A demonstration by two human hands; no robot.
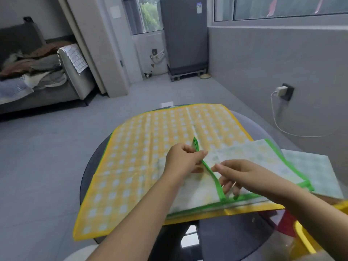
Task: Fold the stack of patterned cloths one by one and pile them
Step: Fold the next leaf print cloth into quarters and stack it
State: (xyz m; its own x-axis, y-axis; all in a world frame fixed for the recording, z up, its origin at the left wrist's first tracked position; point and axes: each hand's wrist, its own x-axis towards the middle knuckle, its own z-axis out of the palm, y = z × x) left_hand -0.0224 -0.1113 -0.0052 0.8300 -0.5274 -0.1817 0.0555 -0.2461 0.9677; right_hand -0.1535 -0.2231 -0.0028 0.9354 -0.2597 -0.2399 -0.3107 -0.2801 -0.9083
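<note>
A round dark glass table [90,166] stands in the middle of the room, and a yellow checked cloth [143,147] lies flat on it, with its corners hanging over the rim at 7 o'clock and at 1 o'clock. A thin green edge [108,140] of another cloth shows from under it at 10 o'clock.

On top of the yellow one, from the centre toward 4 o'clock, lies a pale cloth with a green border [250,157], turned with its faded side up and partly folded over itself. The left hand [181,162] pinches the green border between thumb and fingers at a corner and lifts it a little, so the corner stands up as a small peak near the centre of the table. The right hand [239,174] is just beside it, toward 4 o'clock, with the fingers loosely spread and curved down on the same cloth; it presses more than it grips, and the fingertips touch near the border strip.

At 3 o'clock another pale greenish cloth [316,172] lies under the bordered one. At 5 o'clock, at the frame edge, there is a yellow container [305,240], blurred.
</note>
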